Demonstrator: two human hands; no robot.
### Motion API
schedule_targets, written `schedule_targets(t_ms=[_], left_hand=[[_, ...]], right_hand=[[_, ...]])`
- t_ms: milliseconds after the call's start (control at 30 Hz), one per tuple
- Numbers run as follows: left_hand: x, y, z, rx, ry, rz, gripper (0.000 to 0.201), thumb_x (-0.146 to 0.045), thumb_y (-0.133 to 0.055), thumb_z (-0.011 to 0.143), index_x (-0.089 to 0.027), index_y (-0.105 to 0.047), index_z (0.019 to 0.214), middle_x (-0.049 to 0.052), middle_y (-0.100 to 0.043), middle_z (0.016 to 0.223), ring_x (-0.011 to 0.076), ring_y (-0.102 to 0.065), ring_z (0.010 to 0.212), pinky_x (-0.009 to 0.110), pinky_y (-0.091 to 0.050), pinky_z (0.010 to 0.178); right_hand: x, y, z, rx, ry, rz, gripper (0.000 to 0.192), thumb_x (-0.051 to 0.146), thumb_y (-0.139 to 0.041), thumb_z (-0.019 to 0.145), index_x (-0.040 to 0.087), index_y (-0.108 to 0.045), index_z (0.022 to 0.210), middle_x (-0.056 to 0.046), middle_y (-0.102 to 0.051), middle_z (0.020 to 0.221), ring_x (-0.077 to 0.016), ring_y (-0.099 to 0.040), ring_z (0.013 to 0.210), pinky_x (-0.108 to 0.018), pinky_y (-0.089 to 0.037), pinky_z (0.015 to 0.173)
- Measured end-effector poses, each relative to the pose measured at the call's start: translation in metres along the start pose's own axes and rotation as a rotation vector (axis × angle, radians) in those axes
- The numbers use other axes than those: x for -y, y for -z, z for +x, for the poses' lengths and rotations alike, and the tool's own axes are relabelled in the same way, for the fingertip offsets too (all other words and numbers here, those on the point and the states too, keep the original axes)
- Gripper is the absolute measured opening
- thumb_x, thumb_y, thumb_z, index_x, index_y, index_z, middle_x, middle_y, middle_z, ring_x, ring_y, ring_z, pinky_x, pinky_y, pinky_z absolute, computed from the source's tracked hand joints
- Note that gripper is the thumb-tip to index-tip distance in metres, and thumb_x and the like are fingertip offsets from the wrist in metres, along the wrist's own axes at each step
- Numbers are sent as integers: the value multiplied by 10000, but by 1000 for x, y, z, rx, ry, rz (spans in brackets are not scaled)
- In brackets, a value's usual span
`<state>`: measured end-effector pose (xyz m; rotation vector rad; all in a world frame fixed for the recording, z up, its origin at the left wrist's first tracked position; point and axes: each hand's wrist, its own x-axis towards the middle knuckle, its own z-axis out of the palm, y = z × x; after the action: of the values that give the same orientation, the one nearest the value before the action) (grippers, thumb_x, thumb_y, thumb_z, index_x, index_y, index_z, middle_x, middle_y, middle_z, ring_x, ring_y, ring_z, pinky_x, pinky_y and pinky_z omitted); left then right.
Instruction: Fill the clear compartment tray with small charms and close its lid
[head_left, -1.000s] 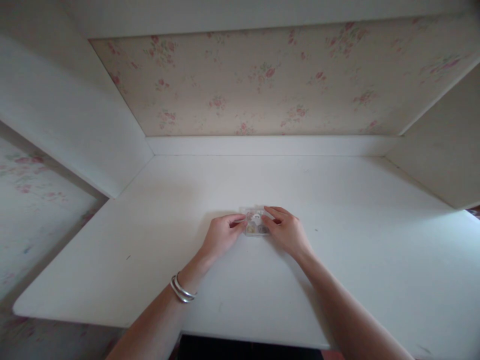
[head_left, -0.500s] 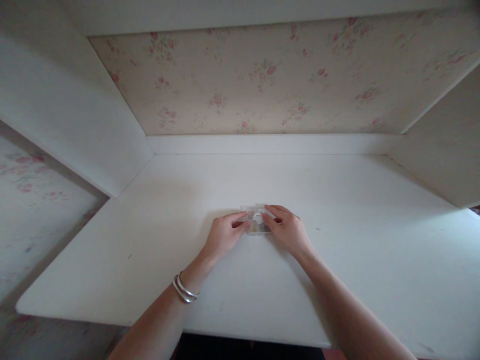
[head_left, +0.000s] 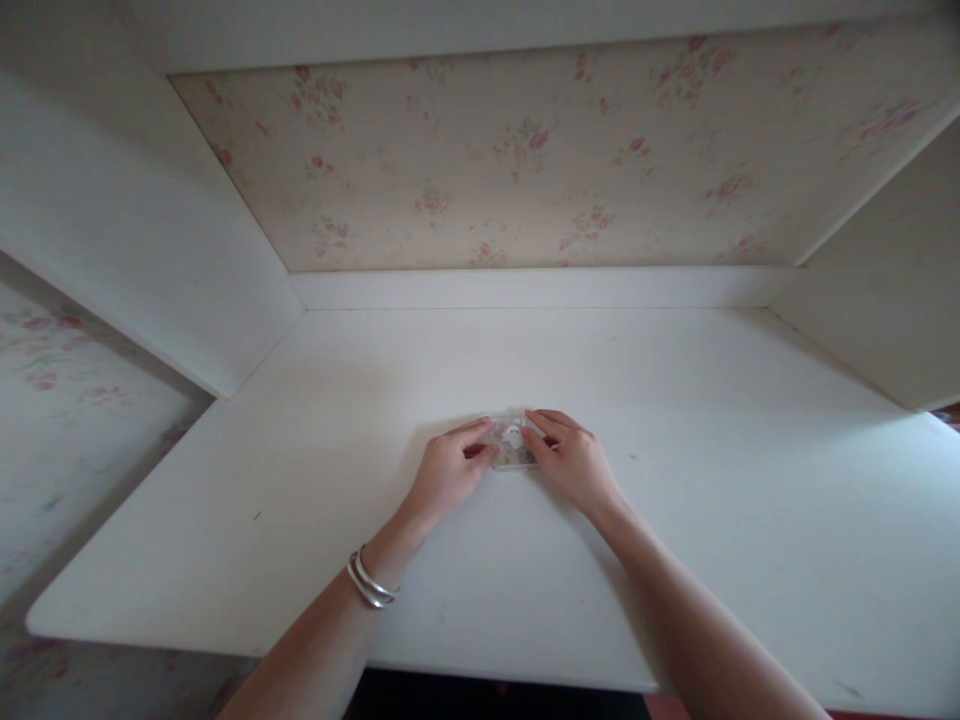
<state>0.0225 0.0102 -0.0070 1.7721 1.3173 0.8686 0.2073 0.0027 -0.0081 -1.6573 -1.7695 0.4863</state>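
A small clear plastic box lies on the white desk between my hands. Through it show little pale, yellowish and grey items, too small to make out. My left hand grips its left side, thumb at the near part and fingers at the far part. On the right, my right hand holds the box, its thumb lying over the top and its fingers at the far corner. Two silver bangles circle my left wrist.
The white desk top has a low back ledge. Side panels stand at the left and right. Behind is floral wallpaper. A small dark mark shows on the left of the desk.
The view has shifted very slightly. Both hands keep the same hold on the clear box, with no clear movement of it.
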Motion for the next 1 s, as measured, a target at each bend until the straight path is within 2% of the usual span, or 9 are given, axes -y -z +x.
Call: schedule_targets(t_ms=[133, 333, 600, 800, 1000], left_hand=[[0, -1, 0, 23, -10, -28, 379, -283, -561, 818, -208, -614, 1185, 21, -463, 1377, 195, -605, 1074, 294, -541, 887], [-4, 1, 1, 37, -24, 37, 386, -285, -548, 819, -218, -607, 1195, 16, -524, 1322, 199, -481, 1229, 333, -452, 1011], [-1, 2, 2, 61, -42, 77, 398, -303, -534, 831, -208, -590, 1214, 16, -524, 1320, 182, -459, 1248, 318, -422, 1035], [2, 4, 3, 100, -67, 94, 423, -317, -503, 849, -192, -555, 1249, 15, -504, 1336, 164, -432, 1267, 314, -341, 1091], [0, 3, 2, 61, -70, 102, 416, -310, -517, 842, -174, -578, 1230, 37, -526, 1320, 174, -456, 1252, 310, -353, 1086]], right_hand=[[0, 0, 0, -2, 6, 11, 318, 352, -471, 871, 258, -662, 1107, -19, -611, 1198, -147, -645, 863, -278, -506, 820], [2, 1, -1, 7, 0, 16, 315, 334, -467, 874, 264, -657, 1115, -27, -610, 1201, -162, -625, 957, -300, -493, 865], [1, 1, -1, 7, 26, -5, 316, 345, -463, 875, 266, -662, 1107, -18, -614, 1190, -168, -616, 987, -288, -490, 868], [0, 0, 0, 7, 45, -12, 308, 328, -462, 877, 252, -674, 1088, -29, -625, 1166, -170, -619, 976, -294, -482, 878], [1, 0, 0, 23, 68, -26, 316, 328, -444, 888, 244, -670, 1092, -30, -625, 1158, -167, -616, 975, -287, -489, 857]])
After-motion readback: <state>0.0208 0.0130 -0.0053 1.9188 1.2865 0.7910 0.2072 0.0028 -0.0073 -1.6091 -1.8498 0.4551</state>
